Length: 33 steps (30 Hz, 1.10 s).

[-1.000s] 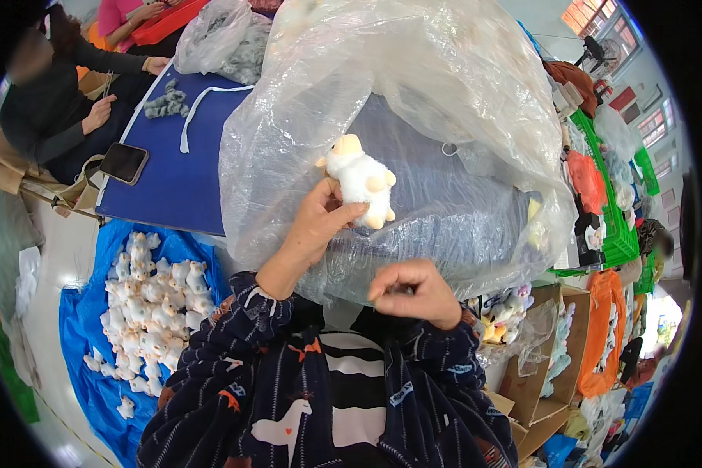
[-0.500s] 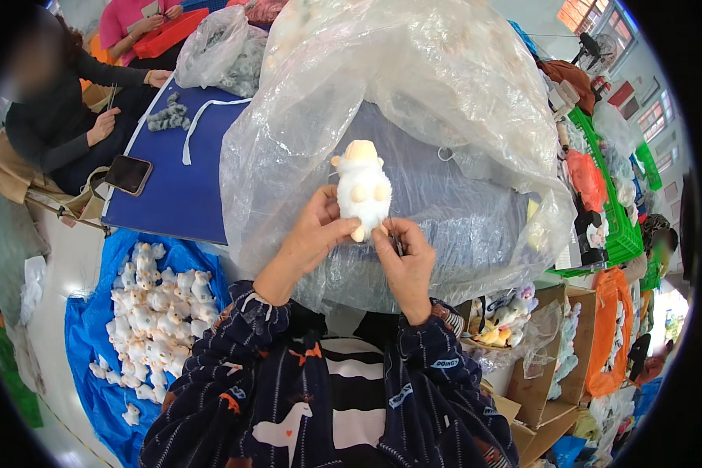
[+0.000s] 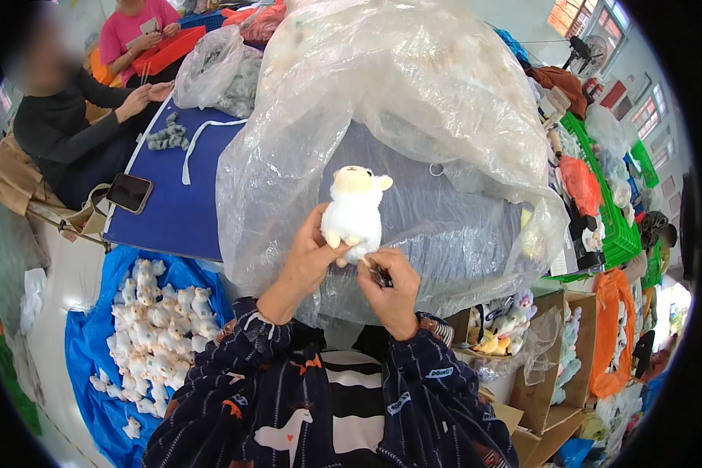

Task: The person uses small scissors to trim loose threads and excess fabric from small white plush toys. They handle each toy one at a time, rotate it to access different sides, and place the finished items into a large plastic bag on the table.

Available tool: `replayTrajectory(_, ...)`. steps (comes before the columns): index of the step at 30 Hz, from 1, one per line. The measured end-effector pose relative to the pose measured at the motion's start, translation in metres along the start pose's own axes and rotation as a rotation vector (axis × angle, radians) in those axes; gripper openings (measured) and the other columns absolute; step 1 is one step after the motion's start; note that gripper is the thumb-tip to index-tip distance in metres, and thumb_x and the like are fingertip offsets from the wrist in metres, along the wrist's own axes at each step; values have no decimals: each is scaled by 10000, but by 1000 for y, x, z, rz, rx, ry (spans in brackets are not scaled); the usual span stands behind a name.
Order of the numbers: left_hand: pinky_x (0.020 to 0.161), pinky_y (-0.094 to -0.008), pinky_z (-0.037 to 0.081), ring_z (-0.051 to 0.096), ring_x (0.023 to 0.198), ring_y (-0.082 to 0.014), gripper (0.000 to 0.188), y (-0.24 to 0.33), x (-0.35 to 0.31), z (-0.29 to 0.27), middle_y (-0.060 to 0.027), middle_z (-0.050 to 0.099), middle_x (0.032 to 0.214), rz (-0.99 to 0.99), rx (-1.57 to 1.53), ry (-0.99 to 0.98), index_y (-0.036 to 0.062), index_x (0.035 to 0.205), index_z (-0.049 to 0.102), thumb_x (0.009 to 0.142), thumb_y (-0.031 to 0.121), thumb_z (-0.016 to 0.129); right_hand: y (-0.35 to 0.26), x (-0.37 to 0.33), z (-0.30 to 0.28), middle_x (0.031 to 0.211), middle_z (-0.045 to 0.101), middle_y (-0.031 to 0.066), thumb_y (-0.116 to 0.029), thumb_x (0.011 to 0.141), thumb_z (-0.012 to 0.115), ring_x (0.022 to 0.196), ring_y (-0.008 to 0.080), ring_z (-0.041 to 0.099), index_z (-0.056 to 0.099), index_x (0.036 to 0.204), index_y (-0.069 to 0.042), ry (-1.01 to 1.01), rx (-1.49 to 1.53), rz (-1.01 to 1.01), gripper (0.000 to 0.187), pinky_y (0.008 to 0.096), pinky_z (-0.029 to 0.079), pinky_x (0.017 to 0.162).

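A white plush sheep (image 3: 354, 218) with cream muzzle, ears and feet is held upright over the plastic-covered table. My left hand (image 3: 306, 264) is closed around its lower side, the thumb pressed against the belly near the feet. At the bottom of the toy, my right hand (image 3: 394, 290) has thumb and fingers pinched together beside a foot. A small dark, shiny tool (image 3: 380, 274) shows between those fingers; its kind is mostly hidden.
A big clear plastic bag (image 3: 288, 171) covers much of the blue table (image 3: 175, 214). A phone (image 3: 129, 193) and grey plush pieces (image 3: 168, 134) lie left. White plush toys (image 3: 160, 335) fill a blue sheet below. Cardboard boxes (image 3: 550, 390) stand right. Two people sit far left.
The plush sheep has turned and tipped more upright, its face now showing. My right hand has shifted slightly down and left, and the dark tool now shows in it.
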<state>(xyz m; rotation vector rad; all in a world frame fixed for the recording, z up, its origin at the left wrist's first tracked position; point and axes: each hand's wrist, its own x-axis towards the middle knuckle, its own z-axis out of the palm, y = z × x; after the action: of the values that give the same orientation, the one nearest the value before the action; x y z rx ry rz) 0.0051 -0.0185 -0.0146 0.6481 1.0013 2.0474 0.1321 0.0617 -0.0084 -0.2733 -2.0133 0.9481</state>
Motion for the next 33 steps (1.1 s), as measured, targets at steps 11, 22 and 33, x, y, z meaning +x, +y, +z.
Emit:
replayTrajectory(11,858,-334,467,497,1099,-202,602,29,-13,-10,-114,478,1211,-155,133,-115,12,1289,331,763,-21,623,11,-3,-18,928,540,72,125,544,671,602,123,585,601,853,-38,-43,-185,-243,356,245,474,489)
replayTrajectory(22,913,-337,442,511,1092,-197,535,15,-16,-2,-113,501,1212,13,205,-132,-8,1216,429,742,8,676,-9,8,-25,732,549,1,-22,732,682,527,67,453,575,856,-22,-2,54,104,164,193,359,481)
replayTrajectory(33,859,-431,420,321,1237,-291,880,150,-97,-104,-40,258,1407,705,-794,-687,199,1409,150,732,194,713,22,79,-70,894,630,145,-156,806,610,807,298,616,604,961,-45,-309,-286,-29,191,351,492,684)
